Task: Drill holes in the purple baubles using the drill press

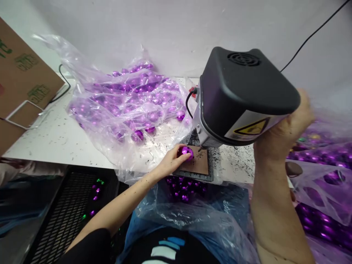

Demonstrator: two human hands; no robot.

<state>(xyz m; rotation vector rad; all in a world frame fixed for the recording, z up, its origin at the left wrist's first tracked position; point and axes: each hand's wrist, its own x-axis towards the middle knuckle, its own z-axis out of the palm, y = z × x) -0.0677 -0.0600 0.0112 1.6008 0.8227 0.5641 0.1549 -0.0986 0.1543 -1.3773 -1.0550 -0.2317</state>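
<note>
Ball (pixel 187 152), apparently one, in left hand (pixel 173 159).

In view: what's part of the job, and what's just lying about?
Part of the job, it seems:
purple ball, in left hand
black machine, right hand against it
brown pad
bagged purple balls

Apparently lying about:
cardboard box
black slatted basket

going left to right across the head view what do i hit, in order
cardboard box → plastic-covered pile of purple balls → left hand with a faceted purple ball → black machine housing → right hand at its right side → more purple balls
</note>
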